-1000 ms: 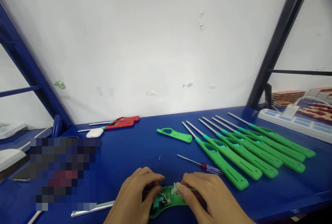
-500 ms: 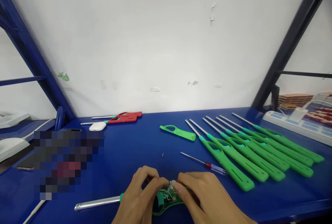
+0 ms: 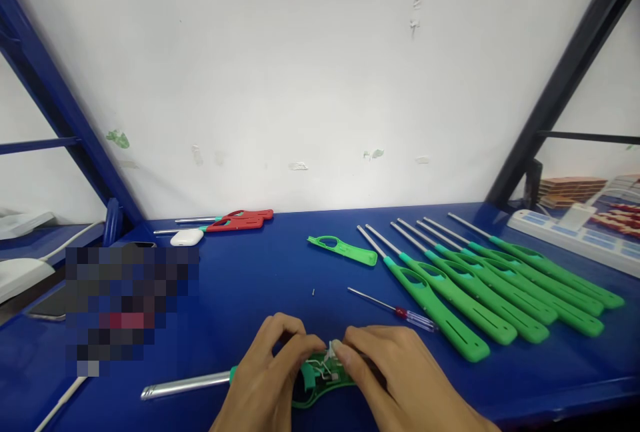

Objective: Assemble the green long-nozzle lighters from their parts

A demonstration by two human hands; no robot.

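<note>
An opened green gas lighter (image 3: 311,376) lies at the front of the table, its long metal tube (image 3: 185,386) pointing left. Thin wires and a teal trigger show inside its shell. My left hand (image 3: 263,375) is closed around the tube end of the body. Over the handle end, my right hand (image 3: 400,372) is closed, thumb and finger against a small whitish part (image 3: 330,352) inside the lighter. Fingers partly hide the handle. Beyond the hands lie a loose green half-shell (image 3: 350,253), a tiny screw (image 3: 313,292) and a screwdriver (image 3: 400,313) with a clear handle.
Several assembled green lighters (image 3: 450,312) lie in a slanted row at right, beside a white power strip (image 3: 565,235). Red lighters (image 3: 240,223) and a white earbud case (image 3: 187,237) sit at back left. A blurred-out patch (image 3: 130,305) covers things at left.
The view has shifted slightly, moving the table's contents a little upward in the picture. Both hands keep nearly the same hold on the opened lighter.
</note>
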